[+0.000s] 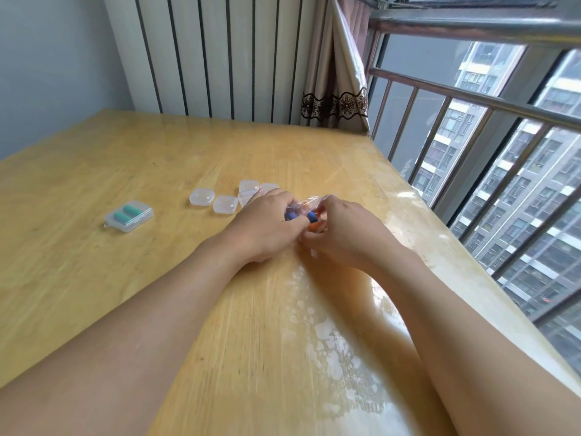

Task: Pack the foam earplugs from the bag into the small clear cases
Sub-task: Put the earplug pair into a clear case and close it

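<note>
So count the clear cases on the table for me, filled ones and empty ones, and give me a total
Filled case with teal earplugs: 1
Empty clear cases in view: 5, some partly hidden behind the left hand
Total: 6 cases

- I'm at home — a high-rise flat, at my wooden table (125, 158).
- Beyond the table: a lace-trimmed curtain (333, 89).
- Right of it — railed window (471, 99), apartment towers (518, 190) outside.
</note>
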### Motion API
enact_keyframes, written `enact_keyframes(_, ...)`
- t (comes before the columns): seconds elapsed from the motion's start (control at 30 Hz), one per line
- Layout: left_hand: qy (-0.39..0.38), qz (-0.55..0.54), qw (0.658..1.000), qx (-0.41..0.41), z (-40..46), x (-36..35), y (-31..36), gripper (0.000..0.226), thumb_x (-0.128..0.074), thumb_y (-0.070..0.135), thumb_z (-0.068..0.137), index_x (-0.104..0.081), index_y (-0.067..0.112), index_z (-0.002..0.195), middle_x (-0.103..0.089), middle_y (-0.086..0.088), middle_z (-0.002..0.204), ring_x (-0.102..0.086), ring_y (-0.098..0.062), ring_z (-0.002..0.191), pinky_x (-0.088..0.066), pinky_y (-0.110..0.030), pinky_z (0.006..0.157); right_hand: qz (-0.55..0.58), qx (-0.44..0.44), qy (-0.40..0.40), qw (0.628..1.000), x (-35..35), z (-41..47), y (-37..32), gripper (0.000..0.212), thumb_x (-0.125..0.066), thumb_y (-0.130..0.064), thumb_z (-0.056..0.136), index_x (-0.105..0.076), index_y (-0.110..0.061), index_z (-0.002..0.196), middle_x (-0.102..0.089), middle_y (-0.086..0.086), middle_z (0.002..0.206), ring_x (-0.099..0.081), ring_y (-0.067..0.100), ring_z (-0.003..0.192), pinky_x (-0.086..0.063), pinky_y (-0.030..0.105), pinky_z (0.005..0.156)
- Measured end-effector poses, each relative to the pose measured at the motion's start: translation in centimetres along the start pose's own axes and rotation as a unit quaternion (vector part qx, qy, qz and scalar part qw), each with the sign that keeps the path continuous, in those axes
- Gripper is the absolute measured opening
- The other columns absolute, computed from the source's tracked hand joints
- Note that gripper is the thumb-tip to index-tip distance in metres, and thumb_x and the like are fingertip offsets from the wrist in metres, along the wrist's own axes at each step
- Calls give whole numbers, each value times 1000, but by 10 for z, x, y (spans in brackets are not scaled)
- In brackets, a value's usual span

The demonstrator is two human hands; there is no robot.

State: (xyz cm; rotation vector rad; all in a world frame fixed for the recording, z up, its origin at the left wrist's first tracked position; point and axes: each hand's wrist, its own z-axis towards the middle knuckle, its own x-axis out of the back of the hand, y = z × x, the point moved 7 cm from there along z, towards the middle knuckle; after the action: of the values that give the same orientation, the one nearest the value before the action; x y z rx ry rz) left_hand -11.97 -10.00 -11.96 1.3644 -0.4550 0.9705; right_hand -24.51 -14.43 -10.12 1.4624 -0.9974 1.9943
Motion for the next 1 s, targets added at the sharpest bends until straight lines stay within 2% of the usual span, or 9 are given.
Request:
enact_keyframes(0.13, 22, -7, 1000, 0, -1, 1, -1, 31, -64, 54, 84, -64, 27, 98, -55, 15, 95, -48, -15, 107, -43, -33, 95, 24, -15, 6, 1000, 3, 0, 6, 43, -69, -45, 81, -57, -17, 111, -66, -2, 95, -62, 19, 85, -55, 36, 70)
enact_keyframes(0.27, 39, -21, 999, -11, -1, 3, 1, 11, -65, 36, 88, -64, 25, 89, -48, 16, 82, -48, -16, 90, -39, -31, 97, 45, -15, 24, 999, 5, -2, 4, 44, -72, -45, 80, -61, -20, 114, -63, -6, 91, -60, 17, 85, -49, 32, 66)
enact_keyframes(0.37, 45, -12, 999, -15, -1, 4, 2, 7, -65, 27, 88, -64, 20, 90, -46, 13, 80, -47, -17, 85, -29, -24, 99, 47, -17, 11, 999, 4, 0, 4, 37, -72, -45, 80, -68, -23, 109, -65, -9, 80, -60, 12, 73, -47, 28, 59)
enact_keyframes(0.47, 43, -9, 999, -14, -2, 4, 2, 5, -64, 26, 88, -62, 22, 88, -46, 14, 81, -46, -17, 85, -23, -27, 110, 85, -20, -16, 996, 1, 1, 4, 30, -74, -41, 81, -70, -25, 106, -60, -15, 68, -54, 1, 64, -44, 24, 55)
enact_keyframes(0.53, 43, -11, 999, -12, -3, 3, 2, 9, -64, 32, 89, -60, 25, 86, -46, 16, 82, -47, -17, 89, -22, -31, 116, 102, -24, -22, 994, 1, 0, 3, 29, -75, -38, 81, -68, -22, 105, -61, -15, 67, -54, 1, 65, -46, 24, 57)
enact_keyframes(0.7, 68, 4, 998, 4, -3, 2, 4, 37, -58, 65, 85, -58, 28, 82, -50, 15, 79, -51, -16, 101, -29, -27, 100, 140, -27, -17, 990, 3, -3, -2, 15, -73, -24, 82, -63, -15, 88, -71, -1, 68, -66, 13, 70, -55, 38, 64)
enact_keyframes(0.8, 79, 8, 997, -4, 0, 2, 4, 33, -54, 54, 94, -61, 22, 86, -49, 13, 77, -53, -20, 94, -32, -35, 108, 152, -25, -15, 988, 2, -3, -3, 9, -72, -22, 82, -63, -21, 81, -72, 0, 70, -60, 6, 62, -55, 35, 66)
enact_keyframes(0.93, 87, -3, 996, -10, 2, 3, 5, 25, -55, 32, 98, -64, 11, 91, -44, 11, 74, -46, -9, 72, -20, -35, 120, 167, -54, -39, 984, -7, 3, 1, 17, -70, -24, 81, -74, -9, 86, -73, 2, 61, -60, 12, 58, -56, 35, 65)
enact_keyframes(1.0, 91, -5, 996, -9, 2, 3, 5, 23, -54, 30, 99, -67, 12, 94, -43, 12, 73, -46, -10, 72, -15, -34, 122, 166, -59, -35, 984, -8, 4, 1, 18, -72, -25, 80, -74, -7, 85, -71, 1, 59, -58, 12, 55, -54, 33, 62)
